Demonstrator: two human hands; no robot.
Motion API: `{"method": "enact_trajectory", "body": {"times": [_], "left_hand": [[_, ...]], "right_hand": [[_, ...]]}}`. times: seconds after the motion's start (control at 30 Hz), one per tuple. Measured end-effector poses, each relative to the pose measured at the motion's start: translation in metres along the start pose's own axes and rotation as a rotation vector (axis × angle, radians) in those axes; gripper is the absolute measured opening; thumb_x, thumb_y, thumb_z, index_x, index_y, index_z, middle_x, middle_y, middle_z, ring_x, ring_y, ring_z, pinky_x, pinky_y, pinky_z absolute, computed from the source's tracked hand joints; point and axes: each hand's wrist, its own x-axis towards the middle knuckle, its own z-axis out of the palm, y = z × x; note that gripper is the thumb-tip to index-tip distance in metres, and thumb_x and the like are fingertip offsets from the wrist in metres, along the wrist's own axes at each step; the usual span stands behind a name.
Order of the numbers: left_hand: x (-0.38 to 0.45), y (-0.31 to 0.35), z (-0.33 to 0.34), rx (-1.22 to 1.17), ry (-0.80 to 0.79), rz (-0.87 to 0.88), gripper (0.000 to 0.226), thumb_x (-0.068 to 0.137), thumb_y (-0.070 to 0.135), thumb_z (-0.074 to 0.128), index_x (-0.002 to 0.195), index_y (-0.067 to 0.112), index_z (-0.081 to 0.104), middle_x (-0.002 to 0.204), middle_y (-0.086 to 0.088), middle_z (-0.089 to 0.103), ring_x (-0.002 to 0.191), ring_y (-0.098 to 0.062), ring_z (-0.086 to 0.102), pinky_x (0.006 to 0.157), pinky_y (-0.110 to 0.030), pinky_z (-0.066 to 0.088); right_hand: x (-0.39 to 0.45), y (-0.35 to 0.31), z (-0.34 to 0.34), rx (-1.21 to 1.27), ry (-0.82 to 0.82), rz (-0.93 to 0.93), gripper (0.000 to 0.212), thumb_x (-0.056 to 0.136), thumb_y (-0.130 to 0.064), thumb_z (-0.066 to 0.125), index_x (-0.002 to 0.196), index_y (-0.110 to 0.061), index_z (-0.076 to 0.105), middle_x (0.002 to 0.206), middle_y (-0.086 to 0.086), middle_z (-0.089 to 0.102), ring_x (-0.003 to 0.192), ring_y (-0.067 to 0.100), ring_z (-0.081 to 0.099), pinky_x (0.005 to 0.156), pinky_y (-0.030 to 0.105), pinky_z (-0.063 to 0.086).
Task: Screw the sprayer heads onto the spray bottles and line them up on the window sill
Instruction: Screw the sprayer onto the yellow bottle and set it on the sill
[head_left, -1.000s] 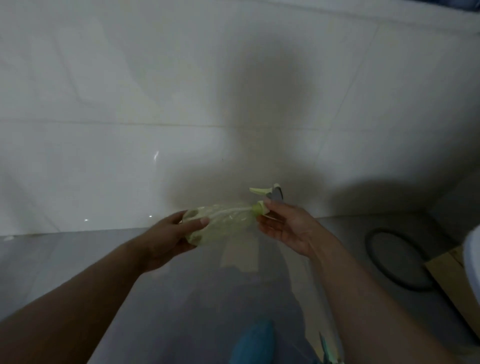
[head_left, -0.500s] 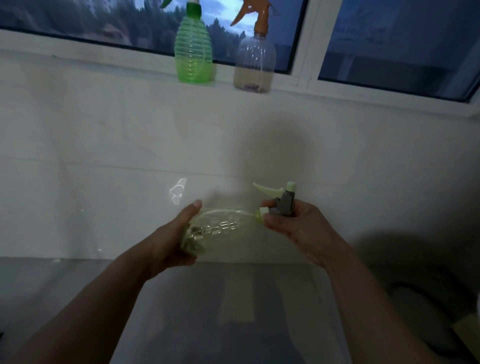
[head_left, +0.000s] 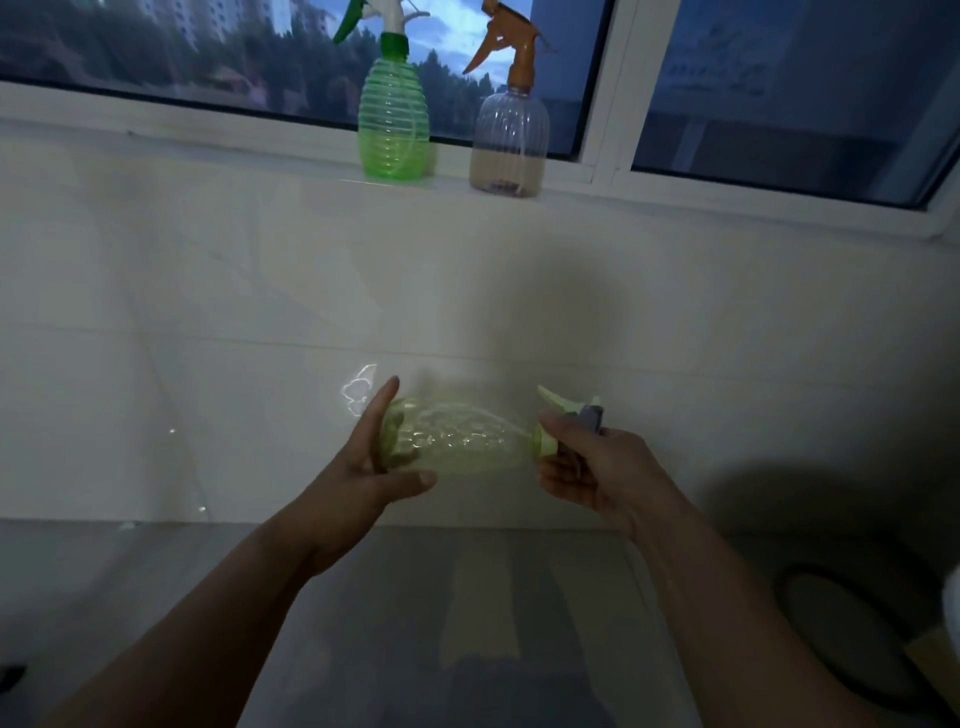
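A pale yellow-green spray bottle (head_left: 462, 441) lies sideways in the air in front of the tiled wall. My left hand (head_left: 363, 467) grips its base end. My right hand (head_left: 587, 462) grips its sprayer head (head_left: 571, 415), which sits at the neck with the trigger pointing up and left. On the window sill (head_left: 260, 156) stand a green ribbed bottle (head_left: 395, 124) with a green-and-white sprayer and, just to its right, a clear bottle (head_left: 509, 140) with an orange sprayer.
White wall tiles fill the middle of the view. A dark round object (head_left: 852, 639) lies on the grey floor at lower right, beside a wooden piece (head_left: 935, 660). The window frame's upright (head_left: 618, 88) stands right of the clear bottle.
The view has lifted from the floor and wall up to the sill, bringing the two standing bottles into sight. Both hands have kept hold of the bottle and sprayer head.
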Motion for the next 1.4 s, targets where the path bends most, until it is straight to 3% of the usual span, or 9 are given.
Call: {"method": "enact_trajectory", "body": {"times": [0.07,0.17,0.27,0.37,0.6,0.77,1.07,1.2,1.4], "left_hand": [[0.003,0.007,0.005,-0.074,0.037,0.030,0.086,0.093,0.019,0.071,0.156,0.045,0.019,0.143,0.023,0.049,0.114,0.012,0.062,0.088,-0.014,0.053],[0.009,0.021,0.012,-0.292,0.031,-0.044,0.054,0.097,0.061,0.044,0.142,0.033,0.053,0.142,0.005,0.063,0.125,-0.009,0.062,0.107,-0.034,0.045],[0.009,0.024,0.015,-0.315,0.117,-0.131,0.055,0.093,0.072,0.039,0.132,0.039,0.059,0.132,-0.002,0.069,0.119,-0.019,0.067,0.100,-0.038,0.051],[0.004,0.018,0.012,-0.010,0.023,-0.088,0.049,0.088,0.080,0.040,0.131,0.058,0.052,0.130,0.007,0.068,0.101,-0.014,0.066,0.081,-0.034,0.046],[0.001,0.024,-0.004,-0.005,-0.278,-0.020,0.079,0.082,0.018,0.083,0.144,0.050,0.045,0.141,0.009,0.062,0.126,-0.009,0.061,0.091,-0.021,0.055],[-0.001,0.021,-0.004,0.003,-0.220,-0.019,0.083,0.077,-0.009,0.080,0.139,0.038,0.049,0.133,-0.001,0.067,0.120,-0.019,0.066,0.089,-0.028,0.058],[0.005,-0.001,0.020,0.245,-0.084,0.165,0.089,0.066,0.000,0.090,0.133,0.040,0.048,0.125,0.016,0.062,0.114,-0.014,0.066,0.087,-0.030,0.060],[0.005,-0.010,0.025,0.249,-0.013,0.191,0.090,0.063,0.005,0.092,0.131,0.043,0.047,0.122,0.022,0.060,0.111,-0.013,0.067,0.082,-0.024,0.059],[0.001,-0.013,0.048,0.298,0.115,0.279,0.085,0.062,0.004,0.094,0.126,0.034,0.047,0.119,0.024,0.058,0.106,-0.009,0.065,0.082,-0.024,0.059]], "right_hand": [[-0.001,-0.001,0.002,0.021,-0.003,-0.022,0.031,0.074,-0.028,0.085,0.090,-0.004,0.072,0.067,0.008,0.074,0.055,0.016,0.068,0.057,0.031,0.062],[-0.002,-0.006,0.002,0.054,-0.016,-0.099,0.037,0.065,-0.028,0.085,0.091,-0.005,0.072,0.075,0.009,0.077,0.061,0.016,0.070,0.059,0.028,0.062],[-0.003,-0.006,0.002,0.017,-0.019,-0.138,0.030,0.072,-0.028,0.084,0.090,-0.007,0.073,0.077,0.010,0.076,0.061,0.017,0.069,0.057,0.027,0.060],[-0.003,-0.007,-0.003,-0.025,0.054,-0.110,0.030,0.077,-0.031,0.083,0.091,-0.008,0.072,0.068,0.010,0.073,0.052,0.015,0.066,0.050,0.026,0.057],[-0.003,-0.009,-0.024,-0.173,0.083,0.040,0.044,0.077,-0.056,0.077,0.086,-0.014,0.068,0.056,0.003,0.063,0.043,0.012,0.053,0.042,0.022,0.045],[-0.003,-0.018,-0.029,-0.097,-0.145,-0.008,0.022,0.080,-0.033,0.080,0.087,-0.016,0.068,0.066,0.000,0.061,0.052,0.011,0.055,0.046,0.025,0.047],[0.006,-0.015,-0.019,-0.193,0.159,-0.059,0.055,0.052,-0.068,0.085,0.070,-0.020,0.066,0.050,-0.003,0.054,0.041,0.010,0.046,0.039,0.022,0.037],[0.006,-0.018,-0.016,-0.080,0.013,-0.121,0.045,0.059,-0.054,0.087,0.084,-0.022,0.070,0.065,-0.002,0.062,0.051,0.010,0.051,0.044,0.024,0.043],[-0.003,-0.026,-0.004,-0.009,0.097,-0.247,0.029,0.068,-0.040,0.088,0.075,-0.020,0.068,0.059,-0.004,0.058,0.050,0.009,0.049,0.045,0.024,0.040]]}}
